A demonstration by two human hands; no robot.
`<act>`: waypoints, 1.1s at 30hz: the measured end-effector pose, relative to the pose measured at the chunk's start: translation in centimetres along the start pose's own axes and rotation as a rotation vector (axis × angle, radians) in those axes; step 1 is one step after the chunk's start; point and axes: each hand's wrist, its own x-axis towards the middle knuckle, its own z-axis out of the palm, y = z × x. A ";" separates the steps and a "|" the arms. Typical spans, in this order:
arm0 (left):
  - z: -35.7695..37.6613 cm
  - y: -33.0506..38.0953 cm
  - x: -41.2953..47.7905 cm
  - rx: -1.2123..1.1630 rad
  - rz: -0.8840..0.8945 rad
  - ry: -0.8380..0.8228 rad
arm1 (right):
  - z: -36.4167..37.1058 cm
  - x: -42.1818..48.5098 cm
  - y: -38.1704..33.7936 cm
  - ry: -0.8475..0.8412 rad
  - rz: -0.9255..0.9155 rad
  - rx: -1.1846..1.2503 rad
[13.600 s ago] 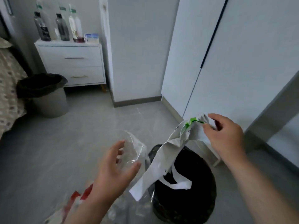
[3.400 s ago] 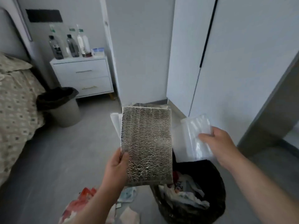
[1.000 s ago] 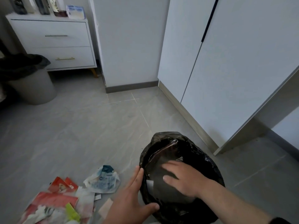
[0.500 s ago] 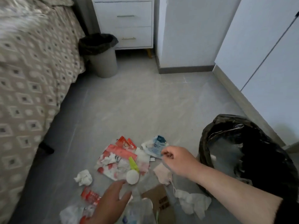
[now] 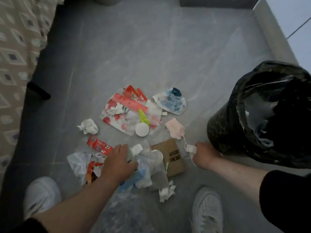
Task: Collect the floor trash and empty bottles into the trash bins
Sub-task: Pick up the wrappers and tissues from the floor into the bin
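Observation:
Loose trash lies on the grey floor: a red-and-white wrapper (image 5: 127,113), a blue-printed pouch (image 5: 171,102), a crumpled tissue (image 5: 88,126), a brown cardboard piece (image 5: 171,157) and a pink face mask (image 5: 175,128). My left hand (image 5: 117,161) reaches down onto a heap of clear plastic packaging (image 5: 143,167), fingers curled into it. My right hand (image 5: 204,154) is curled round a small white scrap (image 5: 191,148) tied to the mask's string. The black-lined trash bin (image 5: 235,132) stands just right of that hand.
A bed with a patterned cover (image 5: 18,61) and a dark base runs along the left. White wardrobe doors (image 5: 292,17) close off the right. My two white shoes (image 5: 40,195) stand at the bottom. Another tissue (image 5: 166,192) lies between them.
My view has tilted down and closer to the trash. My right hand moved from the blue pouch toward the bin and took the white scrap. My left hand reached onto the plastic heap.

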 end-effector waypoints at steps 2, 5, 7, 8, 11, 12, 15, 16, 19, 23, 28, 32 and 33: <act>0.4 0.1 0.1 0.029 -0.071 -0.007 | 0.8 0.0 0.9 -0.006 0.031 -0.044; 1.0 -0.1 0.5 -0.001 -0.112 -0.017 | 2.2 -0.1 2.0 -0.030 -0.001 -0.092; 1.1 -0.3 0.8 -0.019 -0.108 -0.010 | 2.9 0.0 2.5 0.003 -0.049 -0.130; 1.0 -0.3 1.0 -0.015 -0.099 -0.002 | 3.1 0.2 2.8 0.043 -0.075 -0.145; 0.8 -0.4 1.4 -0.011 -0.070 0.006 | 2.6 0.7 3.2 0.107 -0.131 -0.117; 0.6 -0.3 1.5 -0.031 -0.071 0.002 | 2.3 0.9 3.1 0.096 -0.147 -0.082; -0.3 0.1 2.0 -0.138 -0.092 0.008 | 1.5 1.0 2.0 0.074 -0.169 0.093; -0.7 0.3 2.1 -0.180 -0.103 0.025 | 1.4 1.1 1.5 0.076 -0.169 0.156; -1.9 0.5 2.5 -0.313 -0.122 0.086 | 0.8 1.0 -0.3 0.090 -0.160 0.385; -4.4 1.6 2.5 -0.522 -0.157 0.153 | -2.2 0.3 -3.1 0.158 -0.196 0.626; -8.7 4.2 1.9 -0.904 -0.266 0.235 | -8.5 -2.1 -5.9 0.191 -0.286 0.770; -12.7 7.4 1.2 -1.120 -0.264 0.249 | -14.2 -5.8 -6.0 0.254 -0.341 0.906; -13.5 8.6 1.1 -1.149 -0.237 0.253 | -15.6 -6.7 -5.8 0.269 -0.355 0.930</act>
